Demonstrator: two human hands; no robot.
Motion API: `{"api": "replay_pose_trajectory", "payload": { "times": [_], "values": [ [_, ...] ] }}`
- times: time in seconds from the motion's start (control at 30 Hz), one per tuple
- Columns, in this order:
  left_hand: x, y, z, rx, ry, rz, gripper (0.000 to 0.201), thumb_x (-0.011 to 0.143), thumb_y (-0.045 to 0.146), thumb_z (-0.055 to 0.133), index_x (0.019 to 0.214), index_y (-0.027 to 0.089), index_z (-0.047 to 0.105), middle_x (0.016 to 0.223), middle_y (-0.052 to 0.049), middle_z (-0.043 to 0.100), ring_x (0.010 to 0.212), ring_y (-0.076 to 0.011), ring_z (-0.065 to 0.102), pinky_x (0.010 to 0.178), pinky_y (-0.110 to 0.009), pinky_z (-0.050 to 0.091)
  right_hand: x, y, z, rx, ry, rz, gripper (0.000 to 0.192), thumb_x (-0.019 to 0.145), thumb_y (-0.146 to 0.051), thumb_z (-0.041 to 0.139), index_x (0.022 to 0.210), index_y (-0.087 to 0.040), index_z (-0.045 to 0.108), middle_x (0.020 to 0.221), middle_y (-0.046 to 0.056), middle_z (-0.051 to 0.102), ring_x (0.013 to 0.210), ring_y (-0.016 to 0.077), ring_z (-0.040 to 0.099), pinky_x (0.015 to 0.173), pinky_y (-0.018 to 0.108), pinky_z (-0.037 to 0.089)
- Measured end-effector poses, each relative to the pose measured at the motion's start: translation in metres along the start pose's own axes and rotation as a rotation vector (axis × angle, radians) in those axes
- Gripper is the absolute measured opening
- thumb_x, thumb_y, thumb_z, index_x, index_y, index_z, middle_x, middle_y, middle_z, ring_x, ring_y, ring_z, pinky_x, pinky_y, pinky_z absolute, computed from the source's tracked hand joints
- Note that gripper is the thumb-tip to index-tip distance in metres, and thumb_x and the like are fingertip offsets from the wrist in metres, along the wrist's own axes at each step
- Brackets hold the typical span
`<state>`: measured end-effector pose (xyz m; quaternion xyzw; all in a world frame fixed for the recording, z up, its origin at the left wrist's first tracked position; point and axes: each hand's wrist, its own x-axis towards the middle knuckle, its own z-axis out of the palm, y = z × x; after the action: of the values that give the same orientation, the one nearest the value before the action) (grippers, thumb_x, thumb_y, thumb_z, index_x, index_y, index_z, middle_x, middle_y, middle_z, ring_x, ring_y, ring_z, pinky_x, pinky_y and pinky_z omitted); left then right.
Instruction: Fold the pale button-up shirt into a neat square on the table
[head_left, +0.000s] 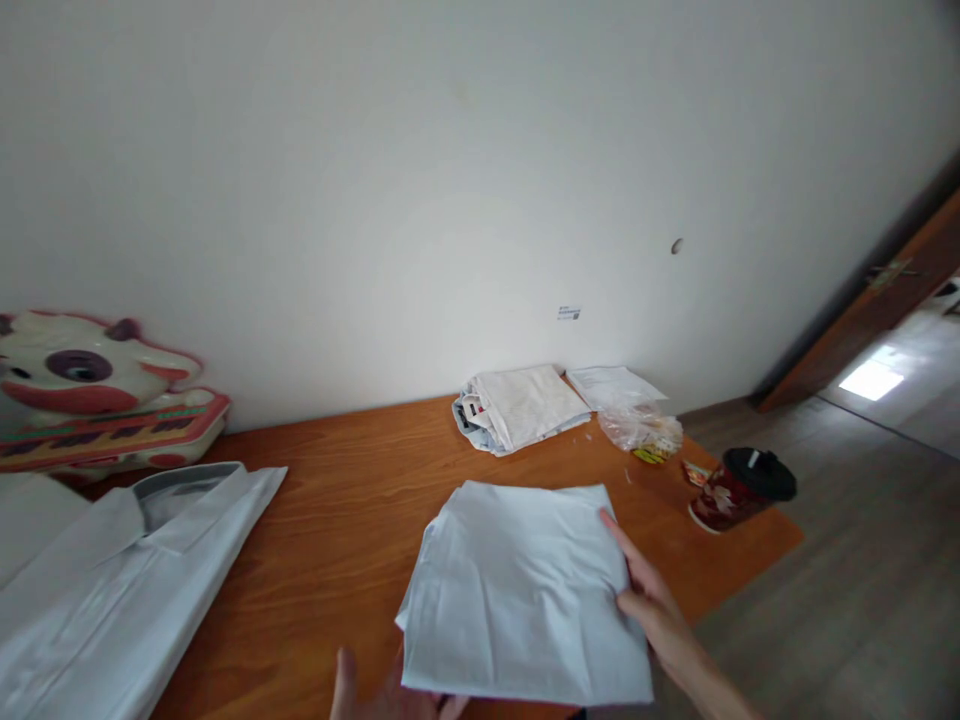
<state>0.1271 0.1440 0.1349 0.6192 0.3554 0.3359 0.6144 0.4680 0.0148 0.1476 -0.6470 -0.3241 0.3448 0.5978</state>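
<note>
A folded white cloth (pixel 525 600), several layers thick at its left side, is tilted up over the front of the wooden table. My right hand (pixel 649 600) grips its right edge, the index finger along the upper corner and the thumb lower down. At the bottom, my left hand (pixel 390 695) is partly cut off by the frame. Its thumb stands apart, while the fingertips pass under the cloth's lower left corner. A white collared shirt (pixel 112 580), neatly folded, lies on the table to the left.
Behind the shirt stands a cow-shaped toy keyboard (pixel 105 400). Against the wall lie a folded cream cloth bag (pixel 525 405) and a paper sheet (pixel 611 385). A clear plastic bag (pixel 637 425) and a dark red lidded cup (pixel 739 490) sit near the right end of the wooden table (pixel 322 520).
</note>
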Motion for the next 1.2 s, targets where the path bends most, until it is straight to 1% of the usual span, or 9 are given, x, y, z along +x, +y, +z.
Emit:
{"api": "replay_pose_trajectory", "payload": {
  "times": [0.13,0.27,0.53,0.67,0.77,0.87,1.0,1.1,1.2],
  "values": [
    [0.075,0.001,-0.012,-0.073,-0.022,-0.114,0.069,0.088,0.08,0.057,0.142,0.04,0.07,0.121,-0.007,0.082,0.126,-0.0431,0.072,0.099,-0.068,0.061,0.076,-0.049,-0.017,-0.144,-0.237,-0.196,0.096,0.066,-0.013,0.06,0.159,-0.035,0.054,0.167,0.0,0.049,0.153,0.0287,0.049,0.128,0.048,0.037],
    [0.145,0.02,-0.005,-0.216,-0.019,-0.268,0.067,0.082,0.059,0.082,0.137,0.025,0.069,0.133,-0.012,0.077,0.124,-0.0377,0.073,0.099,-0.053,0.064,0.154,-0.087,-0.023,-0.314,-0.38,-0.38,0.099,0.068,-0.014,0.058,0.165,-0.032,0.046,0.169,0.0,0.047,0.148,0.0295,0.054,0.123,0.046,0.045],
    [0.278,0.091,0.019,-0.093,0.199,0.253,0.073,0.083,0.038,0.084,0.147,0.022,0.055,0.142,-0.013,0.069,0.12,-0.0321,0.071,0.092,-0.044,0.066,0.329,-0.145,-0.029,-0.587,-0.154,-0.526,0.103,0.07,-0.011,0.05,0.171,-0.023,0.033,0.17,0.002,0.045,0.132,0.0277,0.065,0.106,0.04,0.059],
    [0.362,0.064,0.053,0.028,0.158,-0.009,0.058,0.086,0.03,0.077,0.138,0.018,0.055,0.13,-0.016,0.073,0.1,-0.0278,0.075,0.074,-0.041,0.067,0.398,-0.133,-0.028,-0.749,-0.159,-0.357,0.099,0.072,-0.006,0.05,0.169,-0.009,0.033,0.169,0.013,0.046,0.131,0.0277,0.065,0.107,0.039,0.057],
    [0.395,0.029,0.074,0.093,0.149,-0.16,0.053,0.081,0.024,0.079,0.129,0.016,0.059,0.112,-0.015,0.076,0.087,-0.0266,0.075,0.07,-0.042,0.066,0.421,-0.1,-0.024,-0.973,-0.12,-0.236,0.083,0.079,-0.006,0.052,0.161,-0.005,0.048,0.16,0.018,0.056,0.134,0.0288,0.064,0.114,0.041,0.052],
    [0.4,0.003,0.08,0.112,0.181,-0.157,0.049,0.085,0.032,0.078,0.127,0.016,0.059,0.112,-0.015,0.074,0.088,-0.0272,0.074,0.071,-0.043,0.066,0.431,-0.071,-0.018,-1.044,-0.056,-0.215,0.076,0.083,-0.007,0.053,0.159,-0.007,0.052,0.161,0.018,0.056,0.142,0.0286,0.058,0.124,0.044,0.043],
    [0.384,-0.014,0.076,0.037,0.195,-0.086,0.057,0.093,0.045,0.074,0.137,0.015,0.054,0.115,-0.015,0.073,0.089,-0.0249,0.075,0.079,-0.045,0.066,0.405,-0.055,-0.005,-1.035,0.131,-0.242,0.084,0.088,-0.01,0.052,0.169,-0.012,0.034,0.176,0.016,0.032,0.156,0.0302,0.041,0.13,0.05,0.033],
    [0.35,-0.025,0.071,-0.074,0.174,0.016,0.067,0.095,0.048,0.072,0.148,0.017,0.046,0.128,-0.016,0.073,0.109,-0.027,0.076,0.096,-0.047,0.064,0.314,-0.04,-0.001,-0.882,0.228,-0.44,0.072,0.094,-0.018,0.052,0.165,-0.02,0.043,0.174,0.012,0.038,0.157,0.0291,0.04,0.13,0.051,0.034],
    [0.29,-0.041,0.055,0.101,0.072,0.189,0.068,0.093,0.05,0.072,0.151,0.023,0.049,0.155,-0.015,0.061,0.143,-0.0303,0.06,0.12,-0.05,0.049,0.178,-0.004,-0.025,-0.645,0.063,-0.552,0.037,0.1,-0.027,0.054,0.133,-0.031,0.071,0.147,0.006,0.066,0.139,0.0272,0.059,0.123,0.048,0.045]
  ]
}}
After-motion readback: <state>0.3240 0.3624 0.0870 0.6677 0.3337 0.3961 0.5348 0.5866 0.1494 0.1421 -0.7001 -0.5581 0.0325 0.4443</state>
